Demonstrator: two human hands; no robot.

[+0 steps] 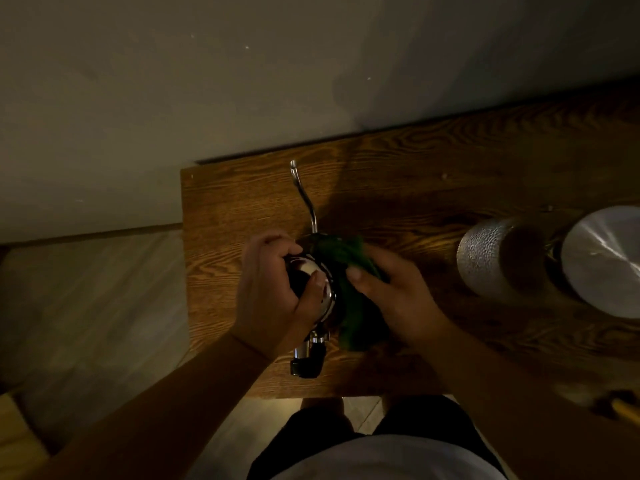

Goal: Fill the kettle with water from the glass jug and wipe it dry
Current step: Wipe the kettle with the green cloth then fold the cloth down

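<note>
The kettle (311, 275), near the wooden bench's (415, 174) left front corner, is clasped over its lid by the left hand (273, 296). A green cloth (349, 296) is pinched against its side by the right hand (394, 292). Its contents are hidden. A lidded metal container (491, 258) is seen toward the right edge.

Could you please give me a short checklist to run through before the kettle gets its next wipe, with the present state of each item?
1. Kettle steadied: ok, the left hand grips its top, fingers on the lid.
2. Cloth in hand: ok, the right hand presses the green cloth against the kettle's right side.
3. Kettle fully on the wooden table: ok, though its handle lies close to the near edge.
4. Spout clear: ok, nothing near it.
5. Textured jug out of the way: ok, it stands apart to the right.
6. Kettle dry: cannot tell, too dark.
</note>
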